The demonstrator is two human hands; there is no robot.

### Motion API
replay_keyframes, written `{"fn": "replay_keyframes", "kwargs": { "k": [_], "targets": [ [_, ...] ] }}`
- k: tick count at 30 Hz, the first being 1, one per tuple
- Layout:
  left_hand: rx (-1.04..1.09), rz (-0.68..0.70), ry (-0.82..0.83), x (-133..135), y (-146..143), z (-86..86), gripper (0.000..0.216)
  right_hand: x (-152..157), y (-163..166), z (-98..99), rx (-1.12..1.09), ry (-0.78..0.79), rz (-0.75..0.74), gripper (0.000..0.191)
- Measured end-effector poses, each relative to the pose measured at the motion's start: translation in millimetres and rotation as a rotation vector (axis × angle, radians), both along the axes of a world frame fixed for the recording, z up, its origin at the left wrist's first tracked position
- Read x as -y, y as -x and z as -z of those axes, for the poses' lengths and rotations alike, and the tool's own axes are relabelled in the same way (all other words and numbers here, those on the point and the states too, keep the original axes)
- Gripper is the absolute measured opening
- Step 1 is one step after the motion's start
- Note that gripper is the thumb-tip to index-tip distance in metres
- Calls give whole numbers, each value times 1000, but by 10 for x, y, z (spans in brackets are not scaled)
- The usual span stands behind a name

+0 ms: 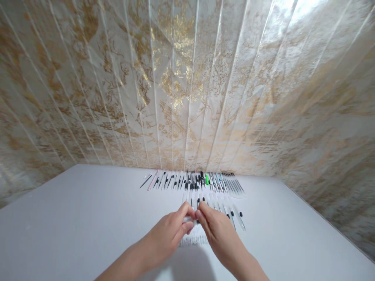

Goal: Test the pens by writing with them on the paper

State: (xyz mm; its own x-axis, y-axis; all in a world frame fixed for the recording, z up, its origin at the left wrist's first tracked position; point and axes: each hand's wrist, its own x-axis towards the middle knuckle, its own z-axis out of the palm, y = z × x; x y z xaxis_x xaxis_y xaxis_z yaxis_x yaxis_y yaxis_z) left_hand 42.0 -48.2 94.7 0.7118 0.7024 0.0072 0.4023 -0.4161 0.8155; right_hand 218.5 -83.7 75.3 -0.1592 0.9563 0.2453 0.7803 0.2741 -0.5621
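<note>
Gold-patterned sheeting behind, white table below: my left hand pinches a clear slim piece above it; my right hand bunches close by, its grip hidden. Light, level fingers work best, clear of those pens.

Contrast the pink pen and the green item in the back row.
The pink pen is pale and slim; the green item, vivid and stubbier. The pink pen lies near the left end of the row; the green item, right of its middle. The pink pen slants more than the green item. Both lie on the white table.
</note>
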Motion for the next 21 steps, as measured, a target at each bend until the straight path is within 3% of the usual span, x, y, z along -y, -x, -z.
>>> {"fn": "replay_keyframes", "kwargs": {
  "k": [4,9,15,21],
  "targets": [
    [1,-6,-20,10,-12,41,9,-39,-18,3,38,60,82,44],
    [12,-45,18,-11,-1,63,15,-9,-38,-31,11,16,-30,32],
    [62,-30,8,-11,8,79,15,-34,-15,37,-82,81,26,51],
    [50,-48,-7,-13,0,122,14,-22,-21,21,-53,-14,-1,37]
  ]
}}
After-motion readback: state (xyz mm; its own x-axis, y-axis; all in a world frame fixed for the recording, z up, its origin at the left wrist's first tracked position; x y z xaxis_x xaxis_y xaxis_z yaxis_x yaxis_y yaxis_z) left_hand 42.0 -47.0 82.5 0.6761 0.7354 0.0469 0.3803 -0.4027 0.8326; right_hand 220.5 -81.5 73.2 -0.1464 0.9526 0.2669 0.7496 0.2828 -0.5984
